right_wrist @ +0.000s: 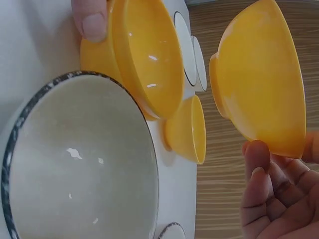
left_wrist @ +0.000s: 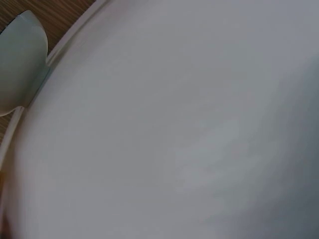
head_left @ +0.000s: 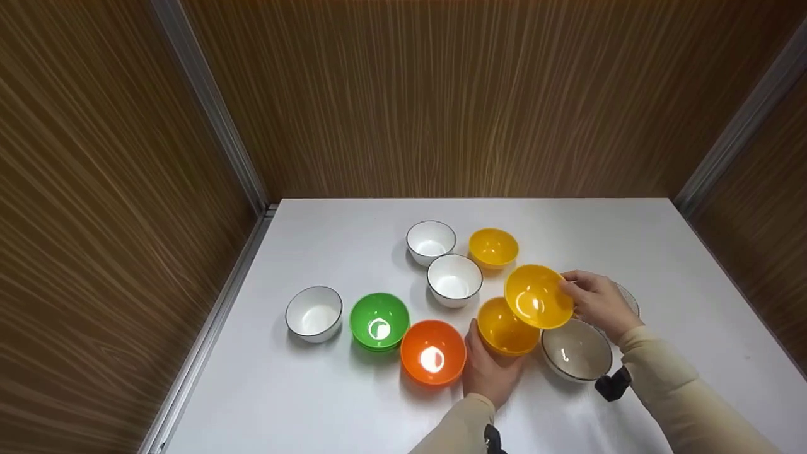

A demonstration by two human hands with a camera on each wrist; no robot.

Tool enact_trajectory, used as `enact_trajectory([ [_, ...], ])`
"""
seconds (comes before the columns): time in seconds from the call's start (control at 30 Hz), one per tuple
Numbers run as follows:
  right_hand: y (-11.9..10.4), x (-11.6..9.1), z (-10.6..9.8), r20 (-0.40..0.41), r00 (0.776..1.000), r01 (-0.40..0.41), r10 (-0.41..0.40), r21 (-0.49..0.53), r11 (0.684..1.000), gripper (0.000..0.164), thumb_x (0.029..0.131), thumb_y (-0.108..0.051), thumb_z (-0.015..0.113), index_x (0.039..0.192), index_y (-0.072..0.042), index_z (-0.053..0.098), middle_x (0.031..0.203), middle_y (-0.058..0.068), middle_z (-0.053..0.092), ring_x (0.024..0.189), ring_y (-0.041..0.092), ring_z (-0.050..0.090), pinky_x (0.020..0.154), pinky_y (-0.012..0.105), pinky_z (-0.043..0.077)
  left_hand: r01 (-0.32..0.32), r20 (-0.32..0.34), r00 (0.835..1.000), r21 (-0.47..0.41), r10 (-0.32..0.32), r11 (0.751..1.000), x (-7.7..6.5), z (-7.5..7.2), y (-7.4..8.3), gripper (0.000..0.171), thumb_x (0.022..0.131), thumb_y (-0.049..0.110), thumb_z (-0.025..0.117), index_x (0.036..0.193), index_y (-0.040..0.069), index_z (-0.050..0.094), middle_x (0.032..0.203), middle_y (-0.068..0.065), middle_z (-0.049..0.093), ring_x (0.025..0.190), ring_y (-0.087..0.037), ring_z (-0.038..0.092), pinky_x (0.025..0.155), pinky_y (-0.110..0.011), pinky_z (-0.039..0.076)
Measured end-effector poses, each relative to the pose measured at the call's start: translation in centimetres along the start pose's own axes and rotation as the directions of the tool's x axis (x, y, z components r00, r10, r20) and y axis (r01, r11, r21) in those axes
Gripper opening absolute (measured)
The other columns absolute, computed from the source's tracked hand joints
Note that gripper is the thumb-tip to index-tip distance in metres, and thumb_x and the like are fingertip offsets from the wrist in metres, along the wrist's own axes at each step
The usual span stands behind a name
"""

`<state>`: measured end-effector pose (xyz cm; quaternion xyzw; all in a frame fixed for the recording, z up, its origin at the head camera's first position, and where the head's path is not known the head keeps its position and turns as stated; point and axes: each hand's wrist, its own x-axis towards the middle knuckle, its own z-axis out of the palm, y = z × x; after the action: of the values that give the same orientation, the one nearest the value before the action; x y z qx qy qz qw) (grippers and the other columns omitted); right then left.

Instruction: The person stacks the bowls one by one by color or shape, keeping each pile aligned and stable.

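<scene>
My right hand (head_left: pixel 599 302) pinches the rim of a yellow bowl (head_left: pixel 539 296), which is tilted and raised above the table. In the right wrist view the bowl's outer side and foot show, with the fingers (right_wrist: pixel 259 164) at its edge. My left hand (head_left: pixel 492 375) holds the near left side of stacked yellow bowls (head_left: pixel 507 328) on the table; one sits nested in another (right_wrist: pixel 149 55). Right beside this stack stands a grey-white bowl (head_left: pixel 576 353) with a dark rim. The left wrist view shows mostly blurred white tabletop (left_wrist: pixel 149 124), without the left hand's work.
Left of the stack are an orange bowl (head_left: pixel 433 353), green bowls (head_left: pixel 379 321) and a white bowl (head_left: pixel 314 314). Behind stand two white bowls (head_left: pixel 454 280) (head_left: pixel 431 242) and a yellow bowl (head_left: pixel 493 248). Another bowl (head_left: pixel 629 299) is partly hidden behind the right hand. Wood-grain panels (head_left: pixel 441 94) enclose the table.
</scene>
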<state>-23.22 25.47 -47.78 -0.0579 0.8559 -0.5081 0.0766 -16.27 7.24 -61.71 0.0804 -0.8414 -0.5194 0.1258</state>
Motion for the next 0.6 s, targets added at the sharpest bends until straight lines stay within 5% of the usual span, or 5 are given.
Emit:
enact_trajectory([
  [0.3, 0.4, 0.9, 1.8, 0.023, 1.000, 0.000, 0.001, -0.075, 0.997, 0.039, 0.094, -0.032, 0.049, 0.119, -0.003, 0.056, 0.110, 0.016, 0.058, 0.088, 0.025, 0.059, 0.074, 0.032, 0.053, 0.048, 0.038, 0.998, -0.012, -0.048, 0.999, 0.1, -0.1, 0.2, 0.111, 0.059, 0.053, 0.079, 0.144, 0.020, 0.017, 0.136, 0.010, 0.035, 0.122, -0.007, 0.037, 0.103, -0.036, 0.032],
  [0.6, 1.1, 1.4, 3.1, 0.036, 0.999, -0.005, 0.013, -0.202, 0.979, 0.039, 0.093, -0.033, 0.050, 0.118, -0.003, 0.058, 0.109, 0.014, 0.058, 0.090, 0.025, 0.055, 0.076, 0.033, 0.051, 0.024, 0.030, 0.999, -0.003, -0.024, 1.000, 0.2, -0.1, 0.1, 0.111, 0.059, 0.059, 0.076, 0.144, 0.018, 0.018, 0.137, 0.007, 0.035, 0.122, -0.009, 0.037, 0.103, -0.035, 0.033],
])
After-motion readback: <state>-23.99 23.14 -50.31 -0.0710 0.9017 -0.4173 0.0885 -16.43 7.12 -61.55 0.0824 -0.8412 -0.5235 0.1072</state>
